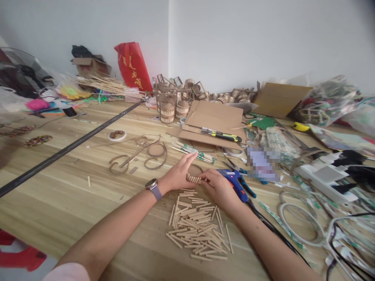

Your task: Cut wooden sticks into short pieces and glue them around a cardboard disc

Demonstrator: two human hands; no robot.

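Observation:
My left hand [178,172], with a watch on the wrist, grips the left side of a thin brown ring [197,167]. Short wooden sticks [193,179] stand side by side along the ring's near edge. At the right end of that row, my right hand [218,187] has its thumb and finger pinched together by a small stick; the fingers partly cover it. A heap of loose short sticks [199,226] lies just below both hands. Beside my right hand rests a blue glue gun [236,183], and pliers [247,185] lie next to it.
Brown hoops [156,150] and wrapped sticks [193,151] lie beyond my hands. Cutter knives [221,134] sit on cardboard [215,115]. Small stick baskets [167,113] stand behind. A white tape roll [301,224], cables and a power strip [326,181] crowd the right. A black bar [73,146] crosses the left.

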